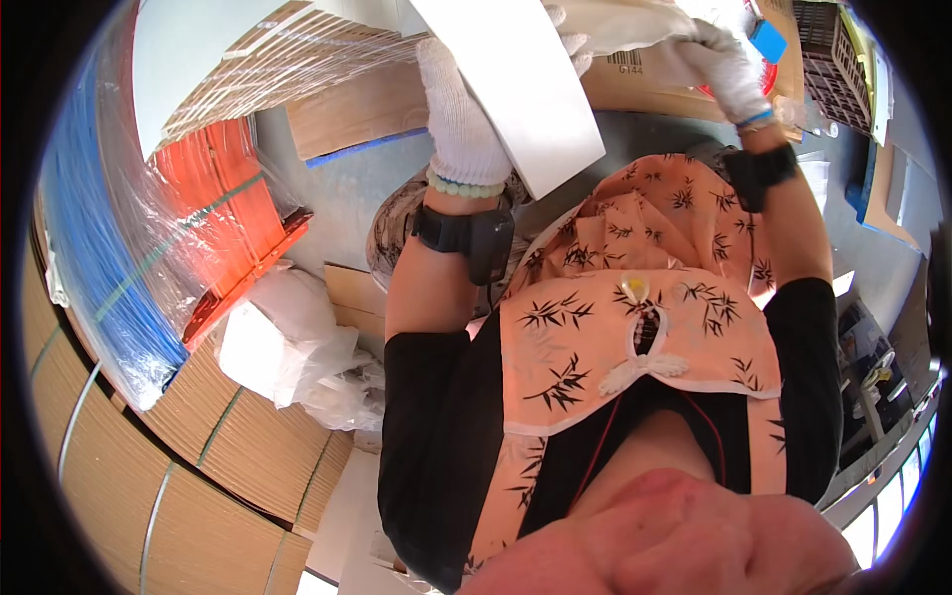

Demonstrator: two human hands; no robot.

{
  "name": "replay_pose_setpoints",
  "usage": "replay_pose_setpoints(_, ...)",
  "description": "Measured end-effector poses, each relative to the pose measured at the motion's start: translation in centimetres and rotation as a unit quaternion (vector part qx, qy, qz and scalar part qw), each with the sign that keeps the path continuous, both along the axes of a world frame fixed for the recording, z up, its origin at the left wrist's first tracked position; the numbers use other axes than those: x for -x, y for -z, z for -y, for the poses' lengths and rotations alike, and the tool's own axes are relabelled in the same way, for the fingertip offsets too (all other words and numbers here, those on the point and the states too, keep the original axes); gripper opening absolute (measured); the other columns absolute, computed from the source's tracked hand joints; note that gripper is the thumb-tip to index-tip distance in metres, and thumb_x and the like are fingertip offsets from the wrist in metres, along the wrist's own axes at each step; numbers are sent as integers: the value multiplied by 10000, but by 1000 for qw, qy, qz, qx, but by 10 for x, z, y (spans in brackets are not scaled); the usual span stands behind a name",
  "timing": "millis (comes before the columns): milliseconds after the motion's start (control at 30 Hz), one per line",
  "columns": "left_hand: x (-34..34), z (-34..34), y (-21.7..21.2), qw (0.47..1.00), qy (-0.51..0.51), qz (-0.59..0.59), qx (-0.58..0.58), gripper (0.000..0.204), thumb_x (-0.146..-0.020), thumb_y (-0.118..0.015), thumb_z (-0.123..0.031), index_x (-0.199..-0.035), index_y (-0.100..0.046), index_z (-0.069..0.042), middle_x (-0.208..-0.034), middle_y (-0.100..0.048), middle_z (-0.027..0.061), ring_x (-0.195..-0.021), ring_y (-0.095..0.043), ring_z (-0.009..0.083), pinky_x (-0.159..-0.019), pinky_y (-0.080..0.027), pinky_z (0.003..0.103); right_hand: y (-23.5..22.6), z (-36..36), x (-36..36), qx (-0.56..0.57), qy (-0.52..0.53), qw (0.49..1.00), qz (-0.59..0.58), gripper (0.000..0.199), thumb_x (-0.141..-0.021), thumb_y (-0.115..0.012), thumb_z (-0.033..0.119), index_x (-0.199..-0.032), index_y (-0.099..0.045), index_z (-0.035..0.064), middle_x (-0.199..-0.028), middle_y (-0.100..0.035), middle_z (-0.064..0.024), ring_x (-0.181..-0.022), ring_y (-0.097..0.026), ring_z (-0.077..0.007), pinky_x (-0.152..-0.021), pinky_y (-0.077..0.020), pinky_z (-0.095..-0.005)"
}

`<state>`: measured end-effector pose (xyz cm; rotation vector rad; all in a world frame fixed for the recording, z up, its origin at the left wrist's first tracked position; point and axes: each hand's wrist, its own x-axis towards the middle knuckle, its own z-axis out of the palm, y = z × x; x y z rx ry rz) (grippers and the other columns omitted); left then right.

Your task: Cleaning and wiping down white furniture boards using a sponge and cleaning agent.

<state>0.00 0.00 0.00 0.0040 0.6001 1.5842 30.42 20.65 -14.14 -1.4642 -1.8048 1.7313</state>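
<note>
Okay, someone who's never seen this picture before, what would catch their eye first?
Probably the two white-gloved hands at the top: the left hand and the right hand grip a large white sheet held up in front of the person. Next, the peach apron with a black bamboo-leaf print fills the centre. At the left, plastic-wrapped stacks of orange sheets and blue sheets stand out.

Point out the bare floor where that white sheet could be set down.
Bare grey floor lies between the orange bundle and the left hand, below the blue-edged board. Another strip runs under the cardboard, between both hands holding the white sheet; right hand. Lower left is crowded with plastic bags and strapped cardboard stacks.
</note>
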Motion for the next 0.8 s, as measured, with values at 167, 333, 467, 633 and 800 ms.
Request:
replay_pose_setpoints(167, 22, -2, -2, 996, -33, -62, -56, 1023, -917, -390, -825, -1534, -349, -11, -1434, -503, 240, -1295, -508, 458, -1160, -370, 592, -133, 15, 23, -187, -89, 976, -62, 293, -953, -624, 32, -1238, -686, 0, -1028, -729, -15, -938, -645, -102, -859, -517, -253)
replay_pose_setpoints(333, 25, -2, -18, 993, -61, -74, -62, 1035, -916, -384, -831, -1536, -342, -3, -1443, -494, 236, -1309, -493, 452, -1174, -359, 577, -207, 26, 11, -507, -144, 848, 53, 334, -911, -630, -15, -1239, -688, 6, -1222, -704, -109, -1090, -668, -218, -957, -517, -315)
replay_pose_setpoints(467, 19, -7, -10, 993, -25, -64, -101, 1076, -913, -375, -837, -1547, -305, 29, -1479, -464, 244, -1348, -466, 443, -1193, -339, 565, -168, 41, 26, -270, 66, 941, -192, 287, -990, -620, 27, -1272, -671, 6, -1185, -719, -85, -1056, -679, -167, -936, -538, -293)
replay_pose_setpoints(633, 5, -5, 1, 982, 16, -32, -184, 999, -903, -489, -767, -1527, -359, 2, -1503, -464, 237, -1322, -516, 413, -1144, -410, 502, -161, 101, 101, -270, 7, 917, -295, 348, -935, -695, 144, -1263, -677, 29, -1254, -693, -105, -1097, -671, -222, -959, -536, -356)
replay_pose_setpoints(800, -15, 1, 26, 983, -31, -76, -164, 731, -1032, -437, -605, -1496, -436, -40, -1427, -565, 163, -1226, -630, 276, -1043, -533, 396, -189, 141, 154, -628, -233, 737, -87, 477, -808, -778, 209, -1261, -701, 82, -1373, -639, -134, -1192, -638, -308, -1007, -514, -421)
